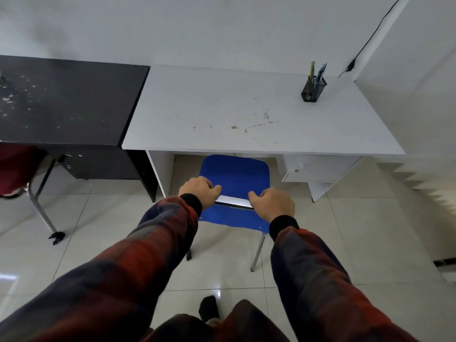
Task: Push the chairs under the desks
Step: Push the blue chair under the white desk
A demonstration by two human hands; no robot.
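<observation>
Both hands curl round the chrome top rail of the blue chair point(234, 176): the left hand point(201, 191) at the rail's left end, the right hand point(271, 206) at its right end. That rail is the sensible hold; it is stiff and should push the chair squarely. The chair looks light, on thin metal legs, and should slide easily over the glossy tiled floor point(345, 243), perhaps skidding or twisting if pushed unevenly. Its seat front lies just under the front edge of the white table point(246, 107); the backrest stands outside. Farther left, a red chair point(14, 169) sits partly under the black table point(69, 99).
</observation>
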